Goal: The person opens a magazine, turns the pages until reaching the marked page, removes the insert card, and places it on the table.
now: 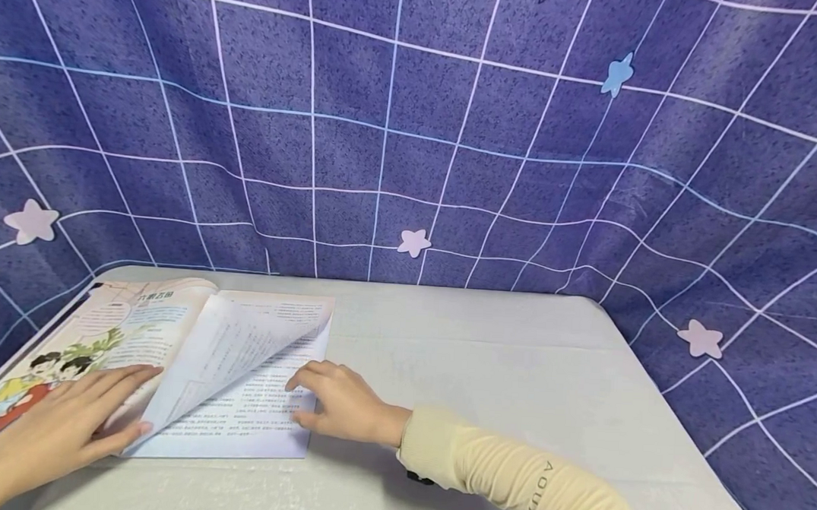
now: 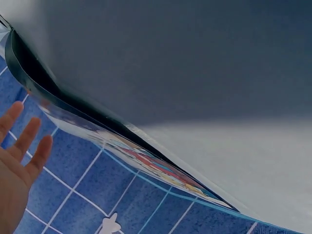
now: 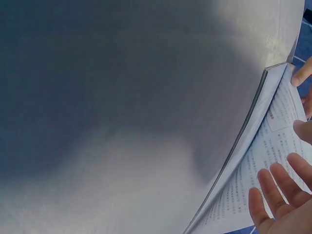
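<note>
An open book (image 1: 271, 424) lies on the left part of the table, with a colour drawing of children on its left page (image 1: 148, 335). One printed leaf (image 1: 230, 342) is lifted between the two sides, its free edge curving diagonally over the right page. My left hand (image 1: 80, 416) rests flat on the left page, thumb out by the lower corner of the lifted leaf. Above the right page, near its outer edge, is my right hand (image 1: 343, 404), fingers loosely bent with a gap between thumb and fingers. The right wrist view shows that hand (image 3: 287, 200) holding nothing beside the raised leaf.
A pale grey cloth covers the table (image 1: 499, 365), which extends right of the book. Behind and around it hangs a blue curtain (image 1: 420, 156) with grid lines and stars. The book lies close to the table's left edge.
</note>
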The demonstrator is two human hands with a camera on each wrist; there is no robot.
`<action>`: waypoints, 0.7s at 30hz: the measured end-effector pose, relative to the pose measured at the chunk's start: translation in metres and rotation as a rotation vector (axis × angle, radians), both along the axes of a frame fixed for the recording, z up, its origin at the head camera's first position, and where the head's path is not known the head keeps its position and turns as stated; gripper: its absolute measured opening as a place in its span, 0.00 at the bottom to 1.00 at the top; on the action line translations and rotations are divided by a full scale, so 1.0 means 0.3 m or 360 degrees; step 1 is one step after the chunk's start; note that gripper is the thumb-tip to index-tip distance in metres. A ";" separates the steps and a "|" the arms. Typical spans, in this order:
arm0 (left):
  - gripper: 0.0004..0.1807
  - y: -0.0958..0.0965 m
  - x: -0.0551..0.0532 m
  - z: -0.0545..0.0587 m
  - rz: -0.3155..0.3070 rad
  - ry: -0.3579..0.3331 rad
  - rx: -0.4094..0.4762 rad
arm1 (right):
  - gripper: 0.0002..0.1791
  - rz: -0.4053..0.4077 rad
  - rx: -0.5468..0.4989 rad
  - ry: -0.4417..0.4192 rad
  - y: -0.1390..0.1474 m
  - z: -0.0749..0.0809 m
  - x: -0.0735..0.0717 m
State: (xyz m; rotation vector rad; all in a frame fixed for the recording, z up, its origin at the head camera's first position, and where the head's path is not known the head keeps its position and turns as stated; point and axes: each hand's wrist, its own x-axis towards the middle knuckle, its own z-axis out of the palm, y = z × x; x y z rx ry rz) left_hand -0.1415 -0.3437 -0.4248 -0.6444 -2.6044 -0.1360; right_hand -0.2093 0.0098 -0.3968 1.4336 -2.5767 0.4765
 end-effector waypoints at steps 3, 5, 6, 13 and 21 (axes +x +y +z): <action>0.45 -0.005 -0.005 0.002 -0.0040 0.0078 -0.0012 | 0.18 0.0009 0.0026 -0.0017 -0.001 -0.001 0.002; 0.46 -0.008 -0.009 0.004 -0.0064 0.0119 -0.0018 | 0.19 0.0016 0.0041 -0.0024 -0.002 -0.003 0.003; 0.47 -0.010 -0.011 0.004 -0.0069 0.0139 -0.0018 | 0.19 0.0018 0.0049 -0.0026 -0.002 -0.004 0.003; 0.50 -0.014 -0.012 0.003 -0.0048 0.0178 -0.0032 | 0.19 0.0011 0.0122 -0.0032 -0.007 -0.010 0.010; 0.40 -0.015 -0.013 0.007 -0.0057 0.0165 -0.0067 | 0.20 0.0005 0.0208 -0.0041 -0.010 -0.015 0.016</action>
